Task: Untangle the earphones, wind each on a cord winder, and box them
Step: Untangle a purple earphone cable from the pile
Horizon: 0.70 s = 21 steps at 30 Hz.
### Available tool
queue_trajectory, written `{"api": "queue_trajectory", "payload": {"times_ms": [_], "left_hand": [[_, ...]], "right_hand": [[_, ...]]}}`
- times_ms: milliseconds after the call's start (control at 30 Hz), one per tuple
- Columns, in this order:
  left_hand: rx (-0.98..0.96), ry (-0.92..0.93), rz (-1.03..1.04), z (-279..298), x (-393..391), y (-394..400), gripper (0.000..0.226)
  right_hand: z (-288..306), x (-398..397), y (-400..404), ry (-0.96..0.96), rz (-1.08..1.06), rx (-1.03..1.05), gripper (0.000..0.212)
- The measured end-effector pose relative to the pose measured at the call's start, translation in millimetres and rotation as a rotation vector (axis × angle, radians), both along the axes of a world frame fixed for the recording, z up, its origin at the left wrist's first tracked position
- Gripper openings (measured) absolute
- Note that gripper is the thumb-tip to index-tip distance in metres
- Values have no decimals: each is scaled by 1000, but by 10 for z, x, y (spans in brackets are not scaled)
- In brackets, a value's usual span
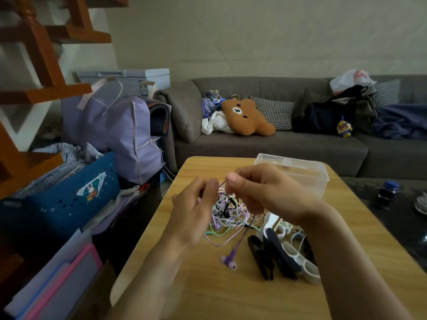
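A tangle of earphone cords (227, 213) in white, lilac, green and black lies mid-table. My right hand (261, 192) pinches a purple cord above the tangle. That cord runs down to two purple earbuds (228, 260) lying on the wood. My left hand (196, 204) is raised just left of the tangle, its fingertips pinching a cord near the top. Black and white cord winders (282, 252) are piled to the right of the tangle. A clear plastic box (307, 172) stands behind my right hand.
The wooden table (208, 292) has a grey sofa (265, 144) behind it. A blue basket (76, 192) and bags crowd the floor on the left. A dark bottle (388, 192) stands on the surface at the right.
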<state>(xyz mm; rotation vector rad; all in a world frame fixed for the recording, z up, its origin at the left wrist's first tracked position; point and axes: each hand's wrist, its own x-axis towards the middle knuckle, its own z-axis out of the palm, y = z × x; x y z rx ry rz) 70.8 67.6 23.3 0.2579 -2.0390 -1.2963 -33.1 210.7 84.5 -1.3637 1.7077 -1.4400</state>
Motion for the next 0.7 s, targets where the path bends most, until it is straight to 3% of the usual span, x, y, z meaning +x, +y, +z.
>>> {"api": "queue_trajectory", "payload": {"times_ms": [100, 167, 300, 433, 500, 600, 700], "left_hand": [[-33, -71, -17, 56, 37, 25, 52], [174, -134, -89, 121, 38, 56, 58], [602, -172, -270, 132, 57, 7, 55], [867, 41, -390, 139, 106, -68, 38], [949, 175, -387, 142, 88, -125, 32], [1029, 285, -306, 131, 57, -232, 10], [1229, 301, -124, 56, 19, -297, 13]], "right_hand": [[-101, -133, -22, -158, -102, -99, 30], [-202, -211, -62, -136, -187, -96, 29], [-394, -271, -135, 83, -305, 60, 29], [-483, -260, -161, 175, -274, 149, 43], [-478, -242, -154, 213, -185, 222, 38], [-460, -179, -180, 244, -35, 299, 19], [-449, -51, -252, 215, 9, 302, 15]]}}
